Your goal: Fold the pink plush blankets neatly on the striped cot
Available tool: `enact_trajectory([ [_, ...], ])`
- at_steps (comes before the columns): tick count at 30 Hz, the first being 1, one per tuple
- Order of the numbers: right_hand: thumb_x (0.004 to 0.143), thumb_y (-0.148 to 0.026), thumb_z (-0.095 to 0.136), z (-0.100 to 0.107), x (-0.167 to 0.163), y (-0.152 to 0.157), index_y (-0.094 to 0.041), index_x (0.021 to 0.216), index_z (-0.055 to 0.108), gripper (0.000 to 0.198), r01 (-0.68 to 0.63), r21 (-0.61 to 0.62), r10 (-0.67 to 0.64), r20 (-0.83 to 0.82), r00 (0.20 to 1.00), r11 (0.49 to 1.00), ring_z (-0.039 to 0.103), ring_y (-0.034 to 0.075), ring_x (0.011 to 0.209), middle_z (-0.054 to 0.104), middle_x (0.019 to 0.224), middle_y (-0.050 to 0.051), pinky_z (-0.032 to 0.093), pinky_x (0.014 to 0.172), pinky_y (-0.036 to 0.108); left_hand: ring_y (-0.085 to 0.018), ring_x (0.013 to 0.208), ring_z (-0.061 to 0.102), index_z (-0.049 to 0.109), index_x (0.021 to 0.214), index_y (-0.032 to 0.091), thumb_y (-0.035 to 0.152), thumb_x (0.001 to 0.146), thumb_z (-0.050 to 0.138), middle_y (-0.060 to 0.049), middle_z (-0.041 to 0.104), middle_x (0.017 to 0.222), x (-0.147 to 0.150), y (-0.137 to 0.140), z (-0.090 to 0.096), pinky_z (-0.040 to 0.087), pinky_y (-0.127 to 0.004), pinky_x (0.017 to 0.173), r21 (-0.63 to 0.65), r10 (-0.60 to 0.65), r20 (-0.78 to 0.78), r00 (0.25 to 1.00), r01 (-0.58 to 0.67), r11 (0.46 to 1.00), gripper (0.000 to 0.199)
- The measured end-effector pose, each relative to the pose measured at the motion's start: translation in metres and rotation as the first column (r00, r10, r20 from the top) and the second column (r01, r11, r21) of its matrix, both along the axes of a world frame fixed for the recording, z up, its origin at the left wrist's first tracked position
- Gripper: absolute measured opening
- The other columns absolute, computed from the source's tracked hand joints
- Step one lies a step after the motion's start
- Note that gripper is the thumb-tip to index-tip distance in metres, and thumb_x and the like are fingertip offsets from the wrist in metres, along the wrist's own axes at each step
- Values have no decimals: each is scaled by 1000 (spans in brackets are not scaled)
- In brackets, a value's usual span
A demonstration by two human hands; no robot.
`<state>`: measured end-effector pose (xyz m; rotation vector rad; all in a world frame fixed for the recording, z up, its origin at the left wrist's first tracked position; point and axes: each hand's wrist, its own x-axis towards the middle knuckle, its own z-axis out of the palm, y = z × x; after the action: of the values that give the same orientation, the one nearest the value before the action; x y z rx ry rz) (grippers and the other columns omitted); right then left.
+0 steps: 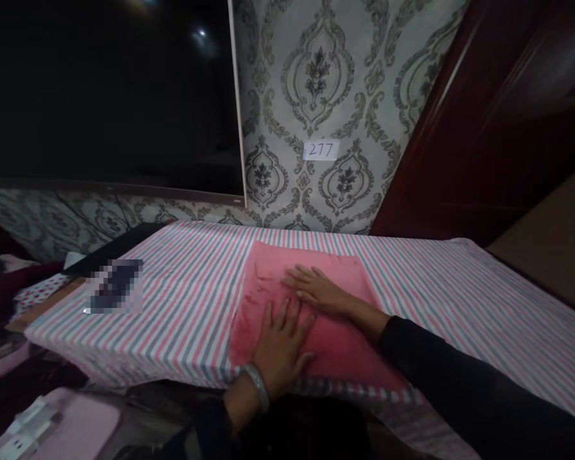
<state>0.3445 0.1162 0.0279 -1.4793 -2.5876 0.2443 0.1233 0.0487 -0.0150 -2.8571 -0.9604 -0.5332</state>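
Observation:
A pink-red cloth (335,358), roughly square and with a few creases at its left, lies spread on a striped tablecloth (182,287). My left hand (280,348), with a bracelet (257,386) at the wrist, rests on the cloth's near left part, fingers spread. Farther back, my right hand (319,289) lies flat across the upper middle of the cloth, its fingers pointing left. Neither hand grasps anything.
A pixelated dark object (115,286) lies on the table's left side. Behind hangs a large screen (110,96); a label reading 277 (321,150) is on the patterned wall. A pink stool (84,421) with a power strip (26,431) stands at lower left.

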Motion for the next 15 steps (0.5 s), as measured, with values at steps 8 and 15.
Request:
enact_trajectory([
  [8, 106, -51, 30, -2, 9, 76, -34, 162, 25, 58, 219, -97, -208, 119, 971, 971, 19, 30, 154, 20, 168, 1, 20, 122, 57, -39, 148, 34, 37, 156, 31, 44, 92, 57, -12, 41, 160, 6, -4, -22, 29, -64, 116, 80, 36, 79, 996, -42, 996, 69],
  [15, 106, -49, 22, -17, 9, 92, -30, 160, 31, 58, 378, -84, -372, 73, 925, 922, 27, 27, 152, 32, 164, 2, 24, 121, 56, -39, 150, 30, 36, 157, 30, 44, 91, 58, -12, 37, 163, 2, -5, -20, 28, -65, 117, 34, 15, 104, 994, -19, 999, 72],
])
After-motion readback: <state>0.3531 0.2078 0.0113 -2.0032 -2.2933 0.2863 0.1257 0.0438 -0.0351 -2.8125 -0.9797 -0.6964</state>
